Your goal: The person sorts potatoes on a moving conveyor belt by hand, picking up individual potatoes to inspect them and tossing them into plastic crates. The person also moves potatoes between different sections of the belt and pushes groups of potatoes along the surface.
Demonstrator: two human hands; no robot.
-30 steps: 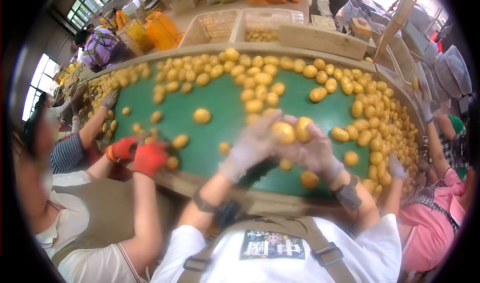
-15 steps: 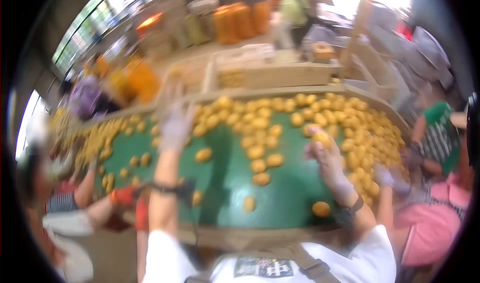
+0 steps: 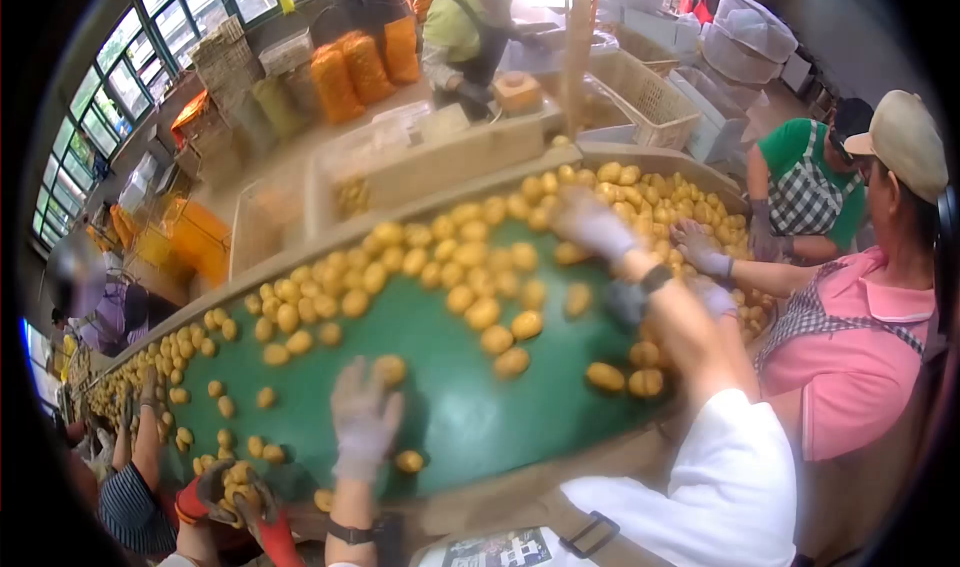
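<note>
Many yellow potatoes (image 3: 482,312) lie on a green sorting table (image 3: 455,407). My left hand (image 3: 364,412), in a pale glove, hovers open over the green surface near the front edge, close to one potato (image 3: 390,369). My right hand (image 3: 590,223), also gloved, reaches far across to the heap of potatoes at the back right; it is blurred and I cannot tell whether it holds one. A dark band (image 3: 630,297) sits on my right wrist.
A person in a pink shirt (image 3: 850,357) works at my right, with a gloved hand (image 3: 700,249) in the potatoes. Another person in green (image 3: 805,182) stands beyond. Red-gloved hands (image 3: 225,492) work at lower left. Crates (image 3: 640,92) and orange sacks (image 3: 350,72) stand behind the table.
My view has swung to the right. My left hand has dropped from the far edge back to the near side. My right hand has stretched out toward the back right pile.
</note>
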